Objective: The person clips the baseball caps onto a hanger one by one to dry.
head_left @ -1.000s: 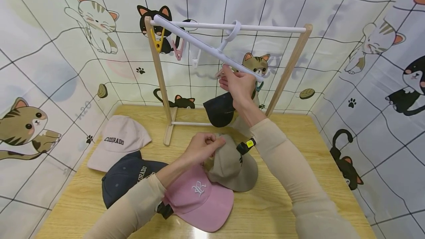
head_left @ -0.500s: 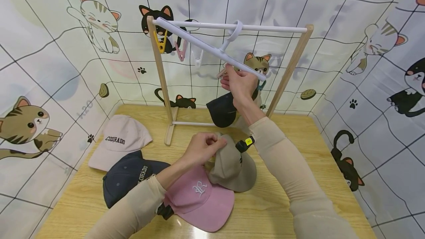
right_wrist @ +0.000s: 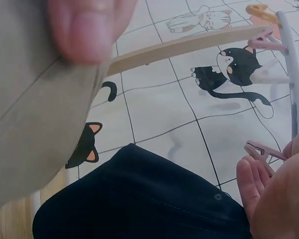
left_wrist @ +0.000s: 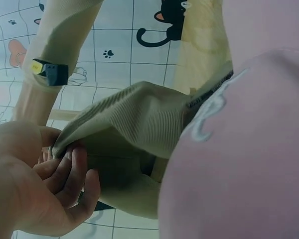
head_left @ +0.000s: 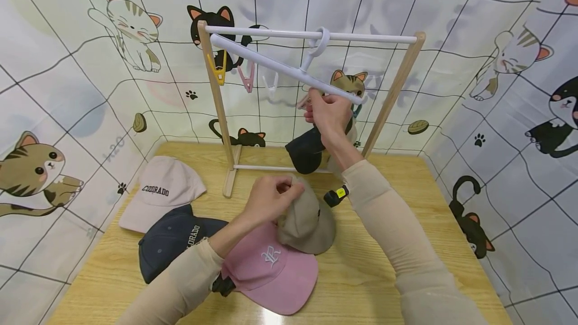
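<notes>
Two hands pinch with fingers drawn together — the left hand (head_left: 269,199) gripping the khaki cap (head_left: 303,217) beside the pink cap (head_left: 289,280), the right hand (head_left: 331,117) a pale pink clip (head_left: 303,103) under the hanger (head_left: 271,64).

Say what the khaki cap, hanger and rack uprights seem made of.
Khaki baseball cap: matte fabric, perhaps cotton, since it creases softly. Clothes hanger: probably plastic, smooth, evenly pale lilac. Rack uprights: likely wood, matte, tan-coloured with rounded ends.
</notes>
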Demonstrator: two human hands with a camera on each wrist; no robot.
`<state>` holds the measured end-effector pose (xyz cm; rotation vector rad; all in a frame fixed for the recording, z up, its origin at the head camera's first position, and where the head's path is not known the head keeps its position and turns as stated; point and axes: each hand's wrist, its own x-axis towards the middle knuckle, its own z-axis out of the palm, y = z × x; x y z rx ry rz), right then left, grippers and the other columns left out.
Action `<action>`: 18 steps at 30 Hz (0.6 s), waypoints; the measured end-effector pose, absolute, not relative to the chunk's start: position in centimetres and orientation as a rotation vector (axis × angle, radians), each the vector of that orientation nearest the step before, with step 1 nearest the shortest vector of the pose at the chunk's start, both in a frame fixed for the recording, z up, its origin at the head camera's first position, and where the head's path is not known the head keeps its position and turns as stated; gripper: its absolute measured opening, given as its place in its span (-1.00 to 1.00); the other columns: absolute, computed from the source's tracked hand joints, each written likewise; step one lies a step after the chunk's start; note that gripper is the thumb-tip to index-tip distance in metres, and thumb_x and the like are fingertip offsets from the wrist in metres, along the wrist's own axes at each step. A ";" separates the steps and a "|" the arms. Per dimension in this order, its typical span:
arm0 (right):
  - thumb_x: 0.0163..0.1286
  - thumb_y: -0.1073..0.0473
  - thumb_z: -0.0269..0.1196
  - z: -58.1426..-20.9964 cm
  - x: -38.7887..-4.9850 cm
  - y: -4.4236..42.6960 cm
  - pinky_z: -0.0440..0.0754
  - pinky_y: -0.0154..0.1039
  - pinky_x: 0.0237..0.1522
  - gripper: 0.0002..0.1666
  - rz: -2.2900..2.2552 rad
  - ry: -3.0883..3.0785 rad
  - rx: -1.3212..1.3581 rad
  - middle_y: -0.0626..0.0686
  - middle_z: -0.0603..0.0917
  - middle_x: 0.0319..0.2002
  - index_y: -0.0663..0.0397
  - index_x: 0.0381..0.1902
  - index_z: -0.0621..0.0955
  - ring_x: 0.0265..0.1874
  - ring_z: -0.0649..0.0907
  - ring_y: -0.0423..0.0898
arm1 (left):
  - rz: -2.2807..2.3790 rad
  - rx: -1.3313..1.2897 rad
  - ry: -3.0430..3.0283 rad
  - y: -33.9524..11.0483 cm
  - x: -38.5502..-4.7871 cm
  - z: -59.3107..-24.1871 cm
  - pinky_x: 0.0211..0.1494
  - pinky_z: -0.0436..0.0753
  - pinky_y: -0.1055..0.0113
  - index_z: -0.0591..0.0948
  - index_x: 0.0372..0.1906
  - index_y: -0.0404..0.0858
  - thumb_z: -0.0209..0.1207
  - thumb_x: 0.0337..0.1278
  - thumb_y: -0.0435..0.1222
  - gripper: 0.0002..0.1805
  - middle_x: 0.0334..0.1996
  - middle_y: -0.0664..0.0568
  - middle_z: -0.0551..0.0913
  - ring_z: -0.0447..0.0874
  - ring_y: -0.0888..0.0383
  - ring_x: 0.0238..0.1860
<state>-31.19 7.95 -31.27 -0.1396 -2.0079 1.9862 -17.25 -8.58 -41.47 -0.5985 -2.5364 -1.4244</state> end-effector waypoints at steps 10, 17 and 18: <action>0.55 -0.12 0.39 -31.2 -31.0 9.2 0.87 -0.26 -0.39 -0.56 1.898 -2.084 -0.094 0.19 0.89 -0.36 0.16 -0.28 0.85 -0.56 0.86 -0.10 | -1.350 -0.510 -2.518 -9.3 -17.8 -40.6 -0.27 0.61 0.39 0.80 -0.34 -0.09 0.36 0.54 -0.13 -0.76 -0.44 0.10 0.84 0.76 0.29 -0.35; 0.55 -0.15 0.37 -31.2 -30.9 9.8 0.92 -0.10 -0.30 -0.51 1.831 -2.144 -0.066 0.27 0.90 -0.32 0.17 -0.31 0.88 -0.56 0.86 -0.08 | -1.336 -0.486 -2.417 -9.9 -18.5 -40.1 -0.25 0.71 0.36 0.77 -0.35 -0.20 0.37 0.52 -0.19 -0.75 -0.41 -0.04 0.88 0.85 0.12 -0.35; 0.55 -0.15 0.37 -31.2 -30.9 9.9 0.92 -0.10 -0.30 -0.50 1.822 -2.150 -0.064 0.27 0.91 -0.32 0.17 -0.31 0.88 -0.56 0.86 -0.07 | -1.340 -0.482 -2.400 -10.0 -18.6 -40.0 -0.24 0.72 0.35 0.76 -0.35 -0.22 0.38 0.52 -0.20 -0.75 -0.41 -0.06 0.88 0.86 0.09 -0.35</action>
